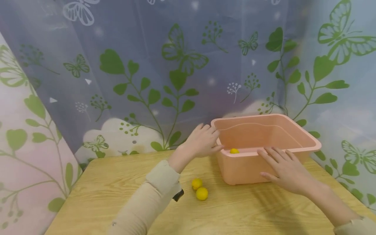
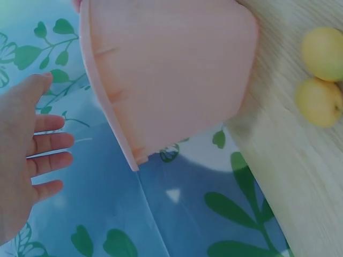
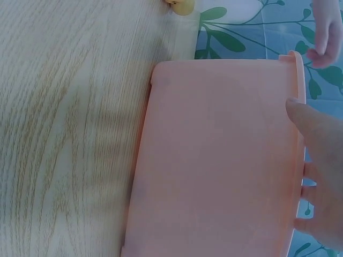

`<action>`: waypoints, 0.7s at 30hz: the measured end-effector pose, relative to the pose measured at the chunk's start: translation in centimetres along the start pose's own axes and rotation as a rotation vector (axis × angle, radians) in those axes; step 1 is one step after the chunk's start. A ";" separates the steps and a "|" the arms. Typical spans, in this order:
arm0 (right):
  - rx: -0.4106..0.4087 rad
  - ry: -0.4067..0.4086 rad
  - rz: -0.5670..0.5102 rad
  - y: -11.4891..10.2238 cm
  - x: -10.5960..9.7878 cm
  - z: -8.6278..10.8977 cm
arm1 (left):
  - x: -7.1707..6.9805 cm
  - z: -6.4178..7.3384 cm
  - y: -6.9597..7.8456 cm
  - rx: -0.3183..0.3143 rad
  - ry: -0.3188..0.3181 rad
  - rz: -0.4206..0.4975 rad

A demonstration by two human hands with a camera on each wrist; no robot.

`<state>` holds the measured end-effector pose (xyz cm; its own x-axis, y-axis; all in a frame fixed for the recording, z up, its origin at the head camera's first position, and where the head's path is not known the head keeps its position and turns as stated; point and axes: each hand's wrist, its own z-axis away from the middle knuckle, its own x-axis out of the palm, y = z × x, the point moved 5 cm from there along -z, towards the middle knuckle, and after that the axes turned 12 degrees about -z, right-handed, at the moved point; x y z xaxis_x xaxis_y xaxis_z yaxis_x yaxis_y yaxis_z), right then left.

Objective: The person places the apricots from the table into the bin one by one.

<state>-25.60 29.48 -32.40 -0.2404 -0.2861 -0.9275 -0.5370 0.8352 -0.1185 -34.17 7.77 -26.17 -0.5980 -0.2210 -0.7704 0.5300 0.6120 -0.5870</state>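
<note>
A pink plastic basin [image 1: 249,171] stands at the right of the wooden table. My left hand [image 1: 202,140] is at its left end, back of the hand up, fingertips right at the rim. In the left wrist view that hand [image 2: 21,155] shows its fingers spread and straight, a gap between them and the basin wall. My right hand [image 1: 288,169] lies over the near rim with fingers extended, thumb on the outer side. One lemon [image 1: 234,151] shows inside the basin, partly hidden by the near wall. Two lemons [image 1: 201,193] lie side by side on the table left of the basin.
The wooden table [image 1: 117,186] reaches back to a hanging curtain [image 1: 141,65] printed with leaves and butterflies. More curtain closes in on both sides. A small black object [image 1: 178,195] sits at the left sleeve's cuff.
</note>
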 end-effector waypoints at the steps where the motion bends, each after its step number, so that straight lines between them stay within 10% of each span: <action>1: -0.003 0.002 0.003 0.0 0.0 0.0 | 0.1 0.5 -0.1 0.003 0.010 -0.007; 21: -0.020 0.020 0.018 -0.2 0.0 0.0 | 5.6 7.0 0.3 0.037 -0.047 0.079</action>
<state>-25.49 29.34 -32.35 -0.2660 -0.2806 -0.9222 -0.5487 0.8307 -0.0945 -33.15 1.42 -32.36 -0.5255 -0.2091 -0.8247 0.5962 0.6010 -0.5323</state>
